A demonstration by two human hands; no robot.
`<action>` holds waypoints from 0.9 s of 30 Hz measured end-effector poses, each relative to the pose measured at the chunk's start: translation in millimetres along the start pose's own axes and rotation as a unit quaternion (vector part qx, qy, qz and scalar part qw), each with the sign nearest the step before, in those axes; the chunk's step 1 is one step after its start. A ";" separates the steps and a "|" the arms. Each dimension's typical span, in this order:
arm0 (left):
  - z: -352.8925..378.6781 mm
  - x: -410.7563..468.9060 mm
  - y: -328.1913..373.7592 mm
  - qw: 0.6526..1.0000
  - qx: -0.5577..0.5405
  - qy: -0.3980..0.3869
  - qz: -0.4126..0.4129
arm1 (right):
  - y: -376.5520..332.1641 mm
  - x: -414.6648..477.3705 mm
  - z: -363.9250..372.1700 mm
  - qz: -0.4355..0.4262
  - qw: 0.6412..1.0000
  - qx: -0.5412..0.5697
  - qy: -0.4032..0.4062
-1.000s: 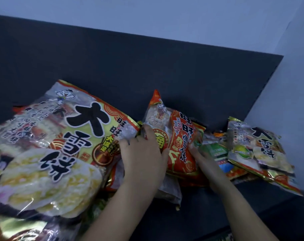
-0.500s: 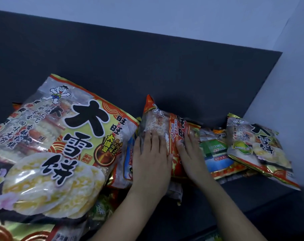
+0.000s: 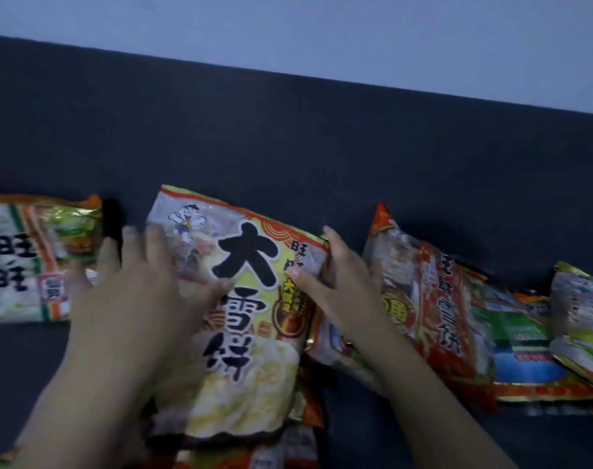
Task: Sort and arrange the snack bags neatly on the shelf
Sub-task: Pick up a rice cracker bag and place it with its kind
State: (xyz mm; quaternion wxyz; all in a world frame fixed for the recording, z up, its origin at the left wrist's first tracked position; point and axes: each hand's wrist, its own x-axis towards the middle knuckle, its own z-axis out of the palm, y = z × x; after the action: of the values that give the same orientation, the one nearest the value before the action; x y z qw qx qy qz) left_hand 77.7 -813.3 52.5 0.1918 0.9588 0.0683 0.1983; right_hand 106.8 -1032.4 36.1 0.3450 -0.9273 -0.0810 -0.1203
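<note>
**On the shelf front: both hands now on the big yellow bag**

Nearest the camera, more bags (image 3: 254,455) lie partly hidden under the lower edge of the big yellow bag (image 3: 247,333). This bag stands tilted at the centre of the dark shelf (image 3: 17,367), its top leaning toward the back.

1. Left hand (image 3: 142,286): fingers spread wide and straight, laid over the upper left part of the bag. The hand is blurred; a firm grasp cannot be confirmed.
2. Right hand (image 3: 335,282): pinches the upper right edge of the same bag, thumb on the printed face, fingers behind.

Change: half a second ago both hands lay flat on the red bag (image 3: 434,299). They have left it and moved to the big yellow bag.

Meaning for the task: the red bag appears placed. It leans just right of the yellow bag, overlapping a green and blue bag (image 3: 515,336), with a small yellow bag (image 3: 583,319) at the far right. The step in hand is probably to straighten or shift the big bag.

Further left, a white and green bag (image 3: 21,265) lies apart from the big one. Behind all bags rises the dark back panel (image 3: 288,137), then the pale wall (image 3: 288,28).
</note>
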 end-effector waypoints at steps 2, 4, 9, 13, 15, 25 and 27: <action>-11.1 1.8 -22.0 0.991 -0.080 -0.082 -0.075 | -4.6 3.6 14.2 -0.001 1.000 0.005 -0.002; -12.5 -2.6 -32.0 0.974 -0.179 -0.093 -0.103 | -13.1 3.4 22.4 0.005 0.996 0.081 -0.020; -5.6 -13.2 -48.9 0.954 -0.286 0.009 -0.088 | -44.3 -3.1 39.0 -0.040 0.989 0.140 0.028; -17.6 -22.0 -67.1 0.909 -0.397 0.054 -0.110 | -81.4 -7.9 48.5 -0.082 0.971 0.210 0.079; -32.3 -25.7 -86.8 0.882 -0.446 0.085 -0.128 | -99.2 -5.9 57.2 -0.120 0.961 0.243 0.054; -78.6 -36.6 -244.3 0.686 -0.547 0.308 -0.369 | -233.8 -21.7 169.6 -0.244 0.949 0.005 -0.199; -56.4 -40.4 -271.2 0.666 -0.535 0.301 -0.423 | -241.1 -27.3 207.4 -0.210 0.944 -0.101 -0.234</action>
State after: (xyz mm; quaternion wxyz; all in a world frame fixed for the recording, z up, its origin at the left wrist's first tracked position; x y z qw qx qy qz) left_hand 3.0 -553.8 -21.0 0.7038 0.4476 0.4033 0.3764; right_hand 59.0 -716.9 26.0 0.1880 -0.9211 -0.3401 0.0225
